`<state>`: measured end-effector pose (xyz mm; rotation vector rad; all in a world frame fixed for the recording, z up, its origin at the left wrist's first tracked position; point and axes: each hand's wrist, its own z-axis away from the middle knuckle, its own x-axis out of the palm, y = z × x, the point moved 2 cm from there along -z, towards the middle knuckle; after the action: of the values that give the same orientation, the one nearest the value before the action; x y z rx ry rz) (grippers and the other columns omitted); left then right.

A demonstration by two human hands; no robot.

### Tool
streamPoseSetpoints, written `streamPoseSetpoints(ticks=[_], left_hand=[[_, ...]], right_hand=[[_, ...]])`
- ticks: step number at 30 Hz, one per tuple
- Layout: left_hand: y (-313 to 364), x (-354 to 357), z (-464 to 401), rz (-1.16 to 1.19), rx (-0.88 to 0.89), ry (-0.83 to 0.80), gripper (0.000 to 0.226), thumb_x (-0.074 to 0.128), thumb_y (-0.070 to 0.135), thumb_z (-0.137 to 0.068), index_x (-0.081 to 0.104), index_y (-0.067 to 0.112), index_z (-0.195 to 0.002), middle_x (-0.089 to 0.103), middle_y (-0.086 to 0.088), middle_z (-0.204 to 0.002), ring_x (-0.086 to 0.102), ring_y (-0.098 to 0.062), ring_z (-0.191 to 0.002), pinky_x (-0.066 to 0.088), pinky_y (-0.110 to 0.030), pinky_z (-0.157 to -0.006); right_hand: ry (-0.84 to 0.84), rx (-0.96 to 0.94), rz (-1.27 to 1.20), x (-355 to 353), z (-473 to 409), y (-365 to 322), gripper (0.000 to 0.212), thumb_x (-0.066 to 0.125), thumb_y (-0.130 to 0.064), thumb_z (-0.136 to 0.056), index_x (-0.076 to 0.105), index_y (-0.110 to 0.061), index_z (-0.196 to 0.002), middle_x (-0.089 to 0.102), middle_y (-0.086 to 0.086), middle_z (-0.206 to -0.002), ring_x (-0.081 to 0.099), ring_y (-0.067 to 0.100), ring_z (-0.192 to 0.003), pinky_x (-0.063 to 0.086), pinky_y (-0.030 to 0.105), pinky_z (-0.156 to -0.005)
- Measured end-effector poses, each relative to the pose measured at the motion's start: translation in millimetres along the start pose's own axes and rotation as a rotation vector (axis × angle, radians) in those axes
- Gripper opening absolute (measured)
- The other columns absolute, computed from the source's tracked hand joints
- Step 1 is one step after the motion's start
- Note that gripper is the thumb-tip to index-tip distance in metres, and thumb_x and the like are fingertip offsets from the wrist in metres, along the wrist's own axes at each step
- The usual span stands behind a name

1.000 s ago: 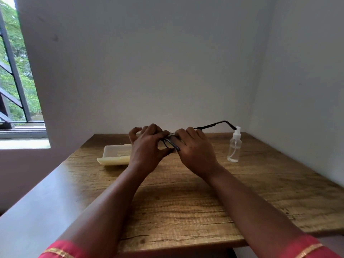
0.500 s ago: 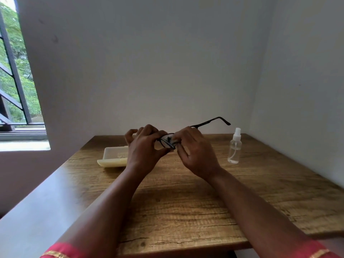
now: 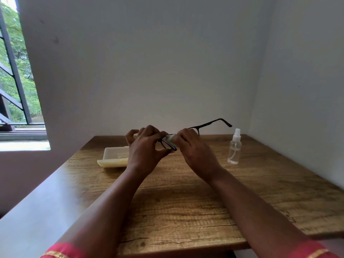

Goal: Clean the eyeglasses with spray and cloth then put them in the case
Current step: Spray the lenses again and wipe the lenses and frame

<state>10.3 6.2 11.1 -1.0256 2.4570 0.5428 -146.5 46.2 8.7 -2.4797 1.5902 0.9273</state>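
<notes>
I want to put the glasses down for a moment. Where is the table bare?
Bare wood lies between the forearms and the near table edge, and right of the spray bottle toward the side wall. It's crowded at the far left, where the open case sits beside the left hand.

1. The right hand (image 3: 197, 151) has drawn a little apart from the left hand (image 3: 144, 148), where a second ago the two were pressed together.
2. A pale cloth (image 3: 172, 138) now shows between the right hand's fingertips, pinched over the lens; earlier it was hidden.
3. The eyeglasses (image 3: 186, 135) sit higher above the table, their free temple arm raised and angled up past the right hand.
4. More of the dark rim is exposed beside the left thumb.
</notes>
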Motion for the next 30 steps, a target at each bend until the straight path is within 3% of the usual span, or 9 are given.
streamPoseSetpoints(ticks=[5,10,14,18,22,25,28,30], left_hand=[[-0.5,0.4,0.1,0.012,0.004,-0.001,0.044,0.079,0.043,-0.070,0.071,0.023,-0.108,0.061,0.004,-0.099,0.056,-0.019,-0.099,0.029,-0.044,-0.092],[1.0,0.0,0.3,0.019,0.004,-0.014,0.043,0.078,0.043,-0.071,0.071,0.022,-0.108,0.061,0.003,-0.100,0.056,-0.019,-0.099,0.031,-0.047,-0.092],[0.5,-0.2,0.6,0.010,0.017,-0.013,0.040,0.080,0.039,-0.071,0.072,0.022,-0.107,0.061,0.002,-0.099,0.057,-0.020,-0.099,0.026,-0.040,-0.091],[-0.6,-0.7,0.6,0.010,0.023,0.000,0.040,0.081,0.036,-0.070,0.072,0.022,-0.106,0.061,0.002,-0.097,0.057,-0.020,-0.098,0.026,-0.039,-0.091],[0.1,-1.7,-0.6,0.015,0.017,-0.001,0.040,0.077,0.044,-0.072,0.071,0.025,-0.107,0.060,0.005,-0.099,0.055,-0.017,-0.100,0.021,-0.036,-0.091],[0.9,-2.1,-0.6,0.021,0.018,-0.003,0.039,0.076,0.043,-0.073,0.071,0.026,-0.107,0.060,0.006,-0.099,0.054,-0.016,-0.101,0.022,-0.037,-0.091],[-1.6,-1.4,-0.8,0.006,0.017,-0.009,0.039,0.077,0.042,-0.073,0.071,0.027,-0.108,0.060,0.006,-0.099,0.054,-0.016,-0.101,0.020,-0.035,-0.090],[-3.7,-1.7,-0.5,0.007,0.017,-0.009,0.038,0.077,0.042,-0.073,0.071,0.028,-0.108,0.059,0.007,-0.098,0.054,-0.015,-0.100,0.016,-0.030,-0.087]], right_hand=[[-0.043,-0.040,-0.045,2.5,-0.6,-4.0,0.029,0.063,-0.001,-0.079,0.063,-0.004,-0.107,0.061,0.010,-0.103,0.050,0.020,-0.099,0.039,0.022,-0.074],[-0.036,-0.026,-0.006,5.3,1.4,-1.2,0.024,0.064,-0.004,-0.089,0.063,-0.006,-0.113,0.059,0.011,-0.114,0.055,0.019,-0.095,0.051,0.028,-0.063],[-0.037,-0.081,-0.084,7.3,3.3,-2.7,0.036,0.067,-0.003,-0.089,0.055,-0.007,-0.123,0.061,0.011,-0.118,0.057,0.021,-0.106,0.055,0.032,-0.078],[-0.049,-0.162,0.035,8.7,1.9,-3.0,0.030,0.064,-0.001,-0.090,0.062,0.000,-0.120,0.063,0.013,-0.118,0.059,0.025,-0.106,0.050,0.033,-0.085],[-0.022,-0.139,0.184,9.0,0.1,-0.5,0.028,0.056,-0.003,-0.090,0.064,-0.003,-0.117,0.064,0.013,-0.112,0.060,0.028,-0.099,0.049,0.038,-0.081],[-0.038,-0.113,0.145,8.8,-0.6,-2.8,0.024,0.058,-0.001,-0.086,0.065,-0.003,-0.108,0.065,0.013,-0.104,0.059,0.028,-0.092,0.051,0.039,-0.076],[-0.063,-0.142,0.070,8.5,1.1,-4.3,0.026,0.049,-0.002,-0.088,0.067,0.000,-0.107,0.065,0.014,-0.109,0.059,0.026,-0.097,0.052,0.035,-0.079],[-0.056,-0.157,0.032,9.4,3.0,-3.2,0.024,0.054,-0.001,-0.091,0.067,0.000,-0.110,0.064,0.013,-0.116,0.058,0.024,-0.104,0.052,0.031,-0.082]])
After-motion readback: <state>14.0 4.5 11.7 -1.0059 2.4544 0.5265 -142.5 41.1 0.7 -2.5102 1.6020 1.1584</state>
